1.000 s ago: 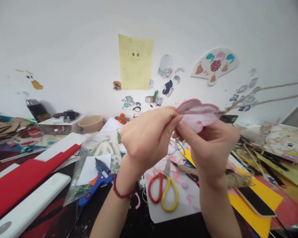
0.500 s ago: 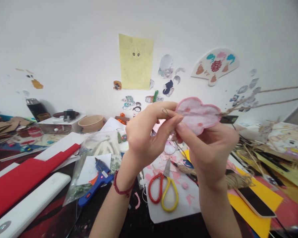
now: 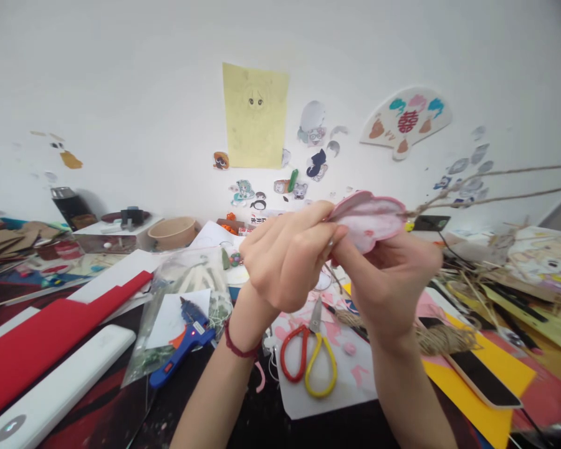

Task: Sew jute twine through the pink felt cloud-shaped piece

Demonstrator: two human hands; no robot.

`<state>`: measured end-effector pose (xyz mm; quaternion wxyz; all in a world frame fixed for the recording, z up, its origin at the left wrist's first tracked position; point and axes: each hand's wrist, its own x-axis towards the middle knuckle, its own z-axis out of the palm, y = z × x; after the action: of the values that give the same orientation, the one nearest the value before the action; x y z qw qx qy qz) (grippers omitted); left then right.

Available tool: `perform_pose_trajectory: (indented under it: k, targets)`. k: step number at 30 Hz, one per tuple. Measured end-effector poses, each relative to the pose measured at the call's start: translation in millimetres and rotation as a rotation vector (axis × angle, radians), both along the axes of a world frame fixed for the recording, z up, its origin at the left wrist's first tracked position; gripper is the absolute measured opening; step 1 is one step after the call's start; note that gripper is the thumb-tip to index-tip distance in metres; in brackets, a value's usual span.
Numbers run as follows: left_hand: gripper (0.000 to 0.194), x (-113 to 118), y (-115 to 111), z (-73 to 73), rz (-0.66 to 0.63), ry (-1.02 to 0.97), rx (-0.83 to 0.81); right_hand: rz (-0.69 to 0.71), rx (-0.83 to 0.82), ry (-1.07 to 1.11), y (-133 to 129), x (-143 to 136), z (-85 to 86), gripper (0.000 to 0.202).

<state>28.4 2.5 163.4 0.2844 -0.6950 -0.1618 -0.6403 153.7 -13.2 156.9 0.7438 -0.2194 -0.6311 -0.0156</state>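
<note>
Both hands are raised together in front of the wall. Between them is a pink-edged, cloud-shaped fabric piece with small red spots. My right hand grips its lower edge between thumb and fingers. My left hand is closed at the piece's left edge, its back turned to the camera; the fingertips are partly hidden. Brown twine runs from the piece's right end toward the right side of the view. Below the hands, scissors with one red and one yellow handle lie on white paper.
On the left are a blue glue gun, a white long device, red card and a beige bowl. A phone and a twine bundle lie on the right. A yellow drawing hangs on the wall.
My left hand has rotated so its back faces the camera, and the small loop at its fingers is out of sight. The fabric piece has tilted and shifted slightly left.
</note>
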Motion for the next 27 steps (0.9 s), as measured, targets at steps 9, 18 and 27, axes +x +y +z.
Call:
perform_pose_trajectory:
  k: [9, 18, 27]
  targets:
    - [0.004, 11, 15, -5.4, -0.144, -0.217, 0.151, 0.072, -0.004, 0.032, 6, -3, -4.1, 0.022]
    - [0.002, 20, 8, -1.9, -0.378, -0.374, 0.107, 0.254, -0.126, 0.091, 0, 0, -2.1, 0.02]
    - [0.005, 17, 9, -0.3, -0.298, -0.321, 0.164, 0.243, -0.127, 0.075, 1, 2, -1.7, 0.019]
